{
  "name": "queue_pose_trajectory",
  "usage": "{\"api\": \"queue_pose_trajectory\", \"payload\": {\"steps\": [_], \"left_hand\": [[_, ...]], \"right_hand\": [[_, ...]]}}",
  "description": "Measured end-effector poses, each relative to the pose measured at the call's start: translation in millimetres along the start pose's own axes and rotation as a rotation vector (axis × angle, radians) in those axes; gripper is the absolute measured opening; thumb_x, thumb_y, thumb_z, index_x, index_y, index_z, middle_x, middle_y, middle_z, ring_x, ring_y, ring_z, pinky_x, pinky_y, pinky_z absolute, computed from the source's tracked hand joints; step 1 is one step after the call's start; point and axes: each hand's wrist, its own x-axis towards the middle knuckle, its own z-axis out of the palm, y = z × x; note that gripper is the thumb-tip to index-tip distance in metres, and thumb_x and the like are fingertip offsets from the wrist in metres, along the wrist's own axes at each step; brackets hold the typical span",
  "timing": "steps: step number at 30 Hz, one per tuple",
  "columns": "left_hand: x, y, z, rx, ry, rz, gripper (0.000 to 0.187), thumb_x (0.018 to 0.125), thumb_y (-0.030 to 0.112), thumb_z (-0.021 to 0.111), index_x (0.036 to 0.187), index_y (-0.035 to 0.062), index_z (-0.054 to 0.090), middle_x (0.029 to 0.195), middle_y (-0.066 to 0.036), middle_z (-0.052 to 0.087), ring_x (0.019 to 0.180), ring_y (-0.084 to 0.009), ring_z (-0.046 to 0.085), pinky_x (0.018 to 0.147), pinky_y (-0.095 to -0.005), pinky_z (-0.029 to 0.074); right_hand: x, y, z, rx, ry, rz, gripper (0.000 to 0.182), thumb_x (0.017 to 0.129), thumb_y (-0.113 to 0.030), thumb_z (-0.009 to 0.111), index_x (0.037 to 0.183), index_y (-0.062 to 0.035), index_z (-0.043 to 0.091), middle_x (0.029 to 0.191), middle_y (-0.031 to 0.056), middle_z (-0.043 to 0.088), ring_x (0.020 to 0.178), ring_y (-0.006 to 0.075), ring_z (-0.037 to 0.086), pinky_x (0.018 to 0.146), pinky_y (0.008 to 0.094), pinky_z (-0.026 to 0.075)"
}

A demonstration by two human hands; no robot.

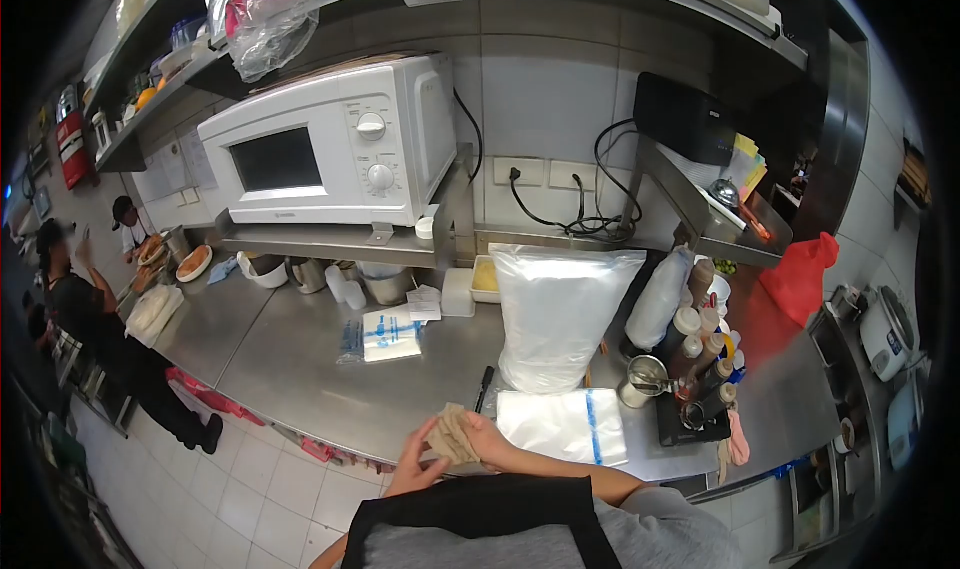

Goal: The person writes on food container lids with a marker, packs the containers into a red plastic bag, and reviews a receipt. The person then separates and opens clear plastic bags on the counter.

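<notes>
A crumpled beige cloth [455, 437] is held up in front of my body, just off the counter's front edge. My right hand [488, 441] grips it from the right side. At its left, the fingers of my left hand [414, 466] pinch the edge, with the thumb below. A black marker [485, 389] lies on the steel counter [300, 344] just beyond my right hand. To the right of that hand rests a flat stack of white plastic bags [562, 424] with a blue stripe. Behind the stack stands a large clear bag full of white material [560, 314].
A microwave [330, 144] sits on a raised shelf at the back. Sauce bottles [690, 344] crowd a black tray beside a metal cup [643, 381] on the right. Another plastic-bag pack [390, 334] lies left of centre. Two people [85, 309] stand at far left.
</notes>
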Motion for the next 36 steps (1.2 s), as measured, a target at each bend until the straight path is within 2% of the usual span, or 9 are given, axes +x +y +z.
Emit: {"api": "queue_pose_trajectory", "payload": {"steps": [6,11,15,20,26,29,30,33,36], "left_hand": [[14,-59,-16,0.281,0.106,-0.011,0.05,0.076,0.001,0.066,0.122,0.0048,0.046,0.112,-0.012,0.054,0.105,-0.02,0.056,0.075,-0.0294,0.052],[48,7,-50,0.79,0.317,0.052,0.054,0.072,0.0,0.066,0.122,0.0046,0.047,0.12,-0.021,0.049,0.115,-0.0354,0.049,0.092,-0.0406,0.045],[57,7,-40,0.991,0.269,0.183,0.069,0.072,0.011,0.07,0.134,0.0092,0.04,0.136,-0.024,0.036,0.129,-0.0431,0.031,0.106,-0.0477,0.029],[70,-17,25,0.764,-0.173,0.21,0.078,0.072,0.023,0.073,0.139,0.0099,0.036,0.141,-0.025,0.032,0.132,-0.0443,0.027,0.109,-0.0485,0.025],[76,-51,91,0.791,-0.449,0.322,0.082,0.071,0.032,0.076,0.139,0.0083,0.037,0.14,-0.026,0.034,0.131,-0.0469,0.027,0.108,-0.0496,0.026],[78,-47,105,0.853,-0.447,0.39,0.087,0.069,0.035,0.077,0.14,0.0095,0.035,0.141,-0.025,0.032,0.132,-0.0489,0.024,0.107,-0.0511,0.026],[77,-43,109,0.909,-0.386,0.454,0.086,0.065,0.034,0.08,0.137,0.0097,0.038,0.13,-0.025,0.046,0.125,-0.044,0.039,0.103,-0.0481,0.032],[82,-18,114,0.698,-0.533,-0.053,0.083,0.063,0.027,0.082,0.133,0.0109,0.041,0.11,-0.024,0.059,0.108,-0.037,0.056,0.094,-0.0422,0.043],[78,2,117,0.484,-0.647,0.181,0.05,0.066,0.013,0.08,0.11,0.0091,0.057,0.098,-0.015,0.065,0.093,-0.0315,0.063,0.081,-0.0349,0.049]], "right_hand": [[-10,0,-29,-1.021,-0.11,-0.45,0.042,0.092,-0.026,0.053,0.126,-0.001,0.048,0.118,0.0221,0.053,0.109,0.0293,0.053,0.087,0.0379,0.044],[-70,-41,-94,-1.334,0.197,-0.479,0.067,0.081,-0.032,0.066,0.138,-0.0064,0.039,0.137,0.0222,0.038,0.125,0.0379,0.038,0.102,0.0431,0.033],[-120,-34,-137,-1.847,0.566,-0.187,0.072,0.077,-0.041,0.068,0.137,-0.0113,0.042,0.147,0.0206,0.026,0.135,0.0405,0.026,0.103,0.0654,0.017],[-131,-15,-143,-1.659,0.654,-0.559,0.014,0.077,-0.022,0.067,0.088,-0.0163,0.071,0.135,0.0027,0.049,0.129,0.0341,0.035,0.102,0.0608,0.02],[-129,1,-137,-1.68,0.744,-0.61,0.011,0.072,-0.022,0.069,0.081,-0.0172,0.07,0.13,0.0006,0.054,0.124,0.0296,0.041,0.098,0.0574,0.027],[-139,-5,-134,-1.664,0.59,-0.66,0.01,0.07,-0.019,0.069,0.08,-0.0181,0.067,0.126,-0.0004,0.055,0.121,0.028,0.043,0.098,0.0563,0.028],[-141,-9,-131,-1.596,0.553,-0.71,0.009,0.074,-0.018,0.064,0.081,-0.0154,0.061,0.123,-0.0002,0.056,0.121,0.0272,0.043,0.099,0.0569,0.026],[-142,-27,-131,-1.514,0.394,-0.605,0.019,0.072,-0.019,0.067,0.089,-0.0152,0.059,0.124,-0.0009,0.055,0.12,0.0253,0.044,0.098,0.0569,0.026],[-156,-68,-102,-1.578,0.319,-0.515,0.063,0.068,-0.027,0.074,0.124,-0.0176,0.048,0.125,0.0026,0.052,0.119,0.0254,0.045,0.099,0.0557,0.026]]}}
